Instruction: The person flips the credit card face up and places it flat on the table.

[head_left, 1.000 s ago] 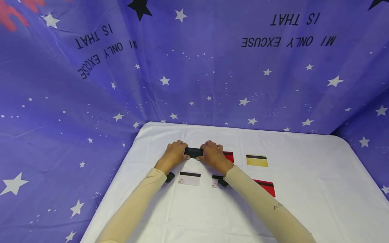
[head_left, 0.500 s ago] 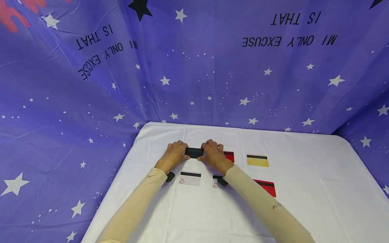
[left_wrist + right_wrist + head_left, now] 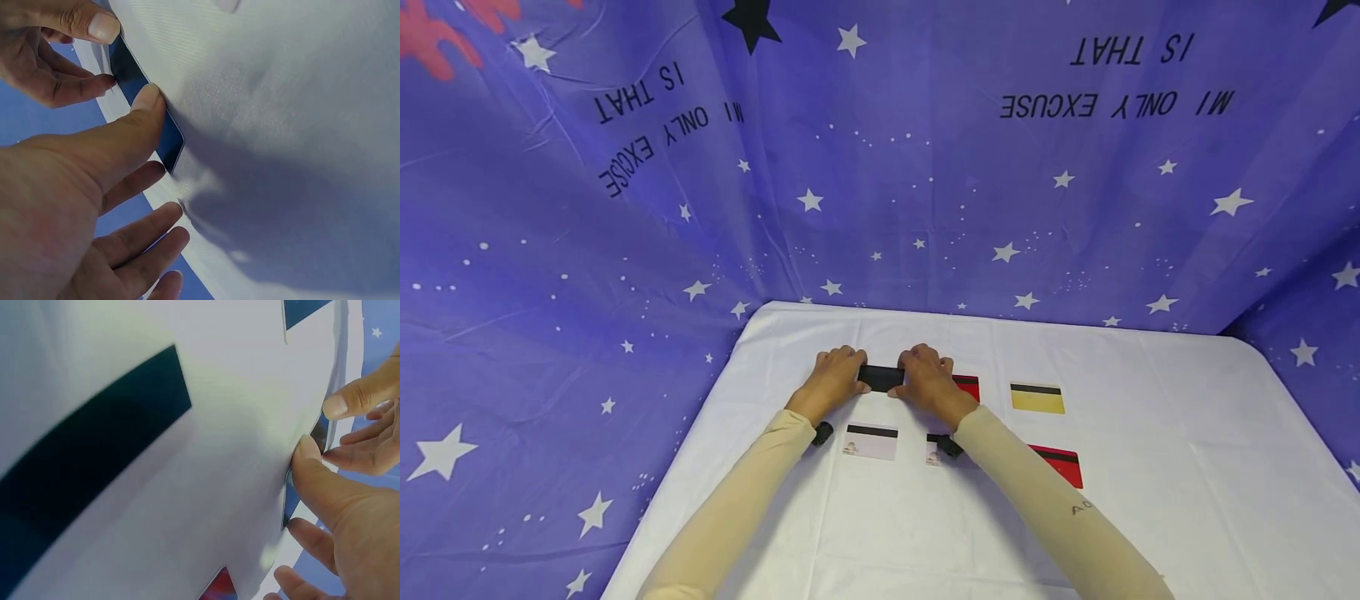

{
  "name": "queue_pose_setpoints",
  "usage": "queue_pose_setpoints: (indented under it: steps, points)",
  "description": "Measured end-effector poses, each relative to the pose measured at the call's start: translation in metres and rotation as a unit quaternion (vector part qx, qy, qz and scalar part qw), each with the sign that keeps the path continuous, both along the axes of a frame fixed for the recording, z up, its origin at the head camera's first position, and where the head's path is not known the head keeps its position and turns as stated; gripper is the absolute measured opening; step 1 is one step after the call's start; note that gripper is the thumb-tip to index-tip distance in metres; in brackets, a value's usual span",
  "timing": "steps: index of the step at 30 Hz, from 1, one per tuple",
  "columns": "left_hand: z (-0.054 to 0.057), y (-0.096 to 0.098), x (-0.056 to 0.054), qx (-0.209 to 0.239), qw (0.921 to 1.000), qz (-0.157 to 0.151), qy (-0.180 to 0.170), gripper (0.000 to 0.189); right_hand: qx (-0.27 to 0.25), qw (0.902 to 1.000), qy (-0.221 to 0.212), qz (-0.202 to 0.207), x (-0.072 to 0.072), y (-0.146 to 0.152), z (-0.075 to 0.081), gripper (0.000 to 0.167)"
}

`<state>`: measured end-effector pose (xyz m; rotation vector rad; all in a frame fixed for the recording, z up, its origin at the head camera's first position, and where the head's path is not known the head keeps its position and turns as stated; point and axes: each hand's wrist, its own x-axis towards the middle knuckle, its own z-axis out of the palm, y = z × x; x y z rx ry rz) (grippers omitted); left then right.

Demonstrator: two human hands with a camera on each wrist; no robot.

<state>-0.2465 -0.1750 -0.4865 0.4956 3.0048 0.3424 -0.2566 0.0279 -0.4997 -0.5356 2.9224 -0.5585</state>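
Note:
Between both hands is a dark card (image 3: 881,379), near the far left of the white table. My left hand (image 3: 831,383) pinches its left end, and my right hand (image 3: 929,383) pinches its right end. In the left wrist view the thumbs press the near face of the dark card (image 3: 129,74), with fingertips at its far side. Just right of my right hand lies a red card (image 3: 967,387) with a black stripe, partly covered by that hand. Nearer than the hands lies a white card (image 3: 870,443) with a black stripe.
A second white striped card (image 3: 933,451) is partly hidden by the right wrist's black camera (image 3: 951,447). A gold card (image 3: 1037,398) lies farther right, and another red card (image 3: 1063,465) pokes out beside the right sleeve. Purple star-printed cloth (image 3: 925,208) hangs behind the table.

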Motion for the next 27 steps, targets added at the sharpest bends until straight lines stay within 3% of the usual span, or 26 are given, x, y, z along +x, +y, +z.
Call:
queue_pose_setpoints:
  steps: [9,19,23,27]
  points:
    - [0.0004,-0.0015,-0.0031,0.009,0.9998,-0.004,-0.017,0.043,-0.013,0.9996,-0.024,0.007,-0.0028,0.0031,-0.0006,0.057]
    - [0.0004,-0.0001,-0.0031,0.019,0.9989,-0.014,-0.040,0.048,-0.033,0.9992,-0.016,0.014,-0.0017,0.0050,-0.0021,0.054]
    - [0.0011,0.0016,-0.0037,0.035,0.9978,-0.018,-0.053,0.044,-0.037,0.9992,-0.008,0.017,-0.0019,0.0054,-0.0026,0.053]
    - [0.0022,0.0034,-0.0060,0.045,0.9977,-0.025,-0.045,0.033,-0.041,0.9990,0.000,0.018,-0.0022,0.0048,-0.0035,0.053]
